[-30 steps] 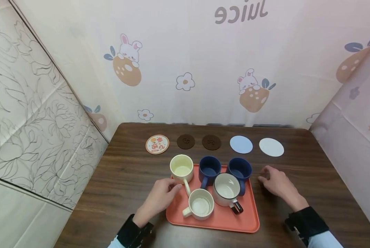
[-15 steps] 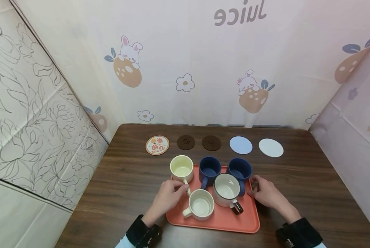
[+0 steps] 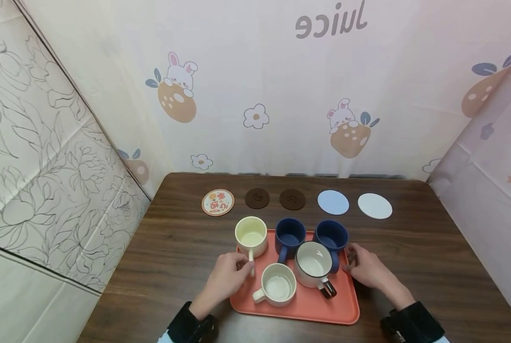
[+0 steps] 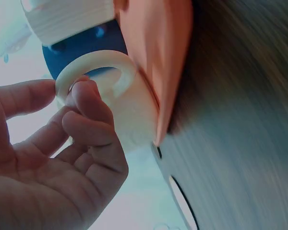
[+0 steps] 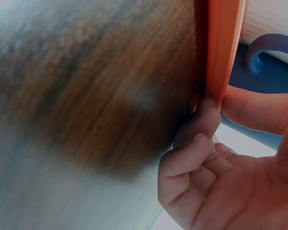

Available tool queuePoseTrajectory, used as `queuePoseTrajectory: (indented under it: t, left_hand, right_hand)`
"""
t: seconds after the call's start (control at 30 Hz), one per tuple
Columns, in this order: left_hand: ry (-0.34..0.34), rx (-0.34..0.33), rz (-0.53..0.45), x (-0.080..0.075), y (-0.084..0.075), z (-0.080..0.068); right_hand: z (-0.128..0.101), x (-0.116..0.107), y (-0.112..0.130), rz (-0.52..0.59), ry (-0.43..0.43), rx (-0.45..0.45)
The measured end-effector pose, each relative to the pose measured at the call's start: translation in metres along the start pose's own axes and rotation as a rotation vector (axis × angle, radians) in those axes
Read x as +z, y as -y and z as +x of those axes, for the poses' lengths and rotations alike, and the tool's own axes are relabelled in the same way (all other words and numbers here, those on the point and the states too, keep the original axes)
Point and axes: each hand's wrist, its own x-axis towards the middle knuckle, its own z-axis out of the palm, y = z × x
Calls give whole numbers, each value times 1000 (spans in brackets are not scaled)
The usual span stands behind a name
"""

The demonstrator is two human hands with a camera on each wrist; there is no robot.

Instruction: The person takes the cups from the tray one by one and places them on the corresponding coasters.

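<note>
My left hand (image 3: 226, 275) pinches the handle (image 4: 93, 61) of a pale yellow mug (image 3: 251, 234) between thumb and curled fingers. That mug stands at the back left corner of a coral tray (image 3: 315, 307). On the tray's right edge, my right hand (image 3: 368, 267) grips the rim with thumb and fingers, plainly seen in the right wrist view. Two navy mugs, one at the middle (image 3: 289, 232) and one at the right (image 3: 331, 234), stand along the back. A white mug with a dark rim (image 3: 313, 259) and a cream mug (image 3: 278, 285) stand in front of them.
Behind the tray, a row of round coasters lies on the wooden table (image 3: 165, 257): a patterned one (image 3: 218, 202), two dark brown ones (image 3: 257, 198), a pale blue one (image 3: 333, 202) and a white one (image 3: 375, 206). Printed curtains hang at the back and sides.
My right hand has moved left from the table onto the tray's edge. My left hand has taken hold of the yellow mug's handle, which has swung to the left.
</note>
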Motion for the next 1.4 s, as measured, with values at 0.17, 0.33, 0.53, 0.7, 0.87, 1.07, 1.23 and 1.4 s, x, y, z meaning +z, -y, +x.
queuePoseTrajectory:
  t: [0.17,0.33,0.53,0.7,0.87,1.07,1.23,1.4]
  left_hand:
    - [-3,9,8,-12,9,-7]
    - [67,-18,-131,-14,19,-5]
    - [148,-115,-440,-10,24,-3]
    - [206,-247,-601,-12,25,-2]
    - [253,-295,-645,-14,28,1]
    - [259,-303,-657,-13,28,2]
    - [214,-313,-677,-9,25,1]
    - [164,-303,-664,-7,20,-1]
  right_hand:
    - [0,-1,-1,0,9,6]
    - [0,-1,0,-2,22,6]
    - [1,2,-1,-11,26,-26]
    - [1,2,-2,-7,18,-32]
    - [1,1,-3,3,11,-35]
    - [-1,2,-2,8,16,-33]
    - [-1,2,-1,6,13,-30]
    - [-1,2,-1,5,10,-30]
